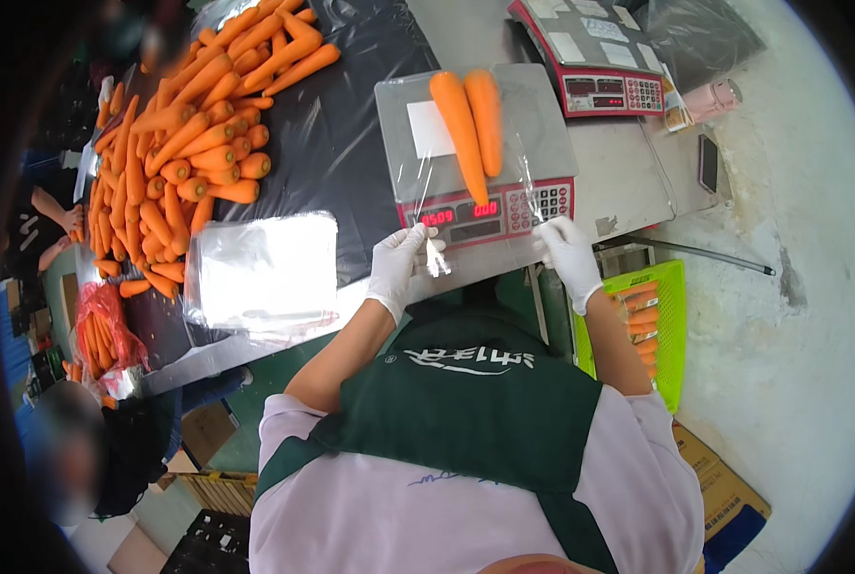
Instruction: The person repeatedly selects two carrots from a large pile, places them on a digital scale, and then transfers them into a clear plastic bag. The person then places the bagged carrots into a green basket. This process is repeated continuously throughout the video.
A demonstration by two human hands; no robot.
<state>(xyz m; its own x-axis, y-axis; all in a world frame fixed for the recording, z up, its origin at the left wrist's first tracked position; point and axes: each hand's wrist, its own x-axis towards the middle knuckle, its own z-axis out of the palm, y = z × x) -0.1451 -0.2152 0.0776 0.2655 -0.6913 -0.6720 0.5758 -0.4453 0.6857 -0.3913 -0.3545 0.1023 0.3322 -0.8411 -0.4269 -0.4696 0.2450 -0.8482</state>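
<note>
Two carrots (465,133) lie side by side inside a clear plastic bag (517,168) over the steel pan of a red digital scale (406,168). My left hand (399,265), in a white glove, pinches the bag's left edge at its near end, by the lit display. My right hand (569,258), gloved too, grips the bag's right edge beside the keypad. A stack of flat clear bags (262,269) lies to the left of my left hand. Behind it is a large pile of loose carrots (183,151) on a black sheet (327,129).
A second scale (610,61) stands at the back right, near a phone (708,163) and a pink bottle (714,100). Below the table's right side, a green crate (675,323) holds packed carrots. A red bag of carrots (105,330) and co-workers are at left.
</note>
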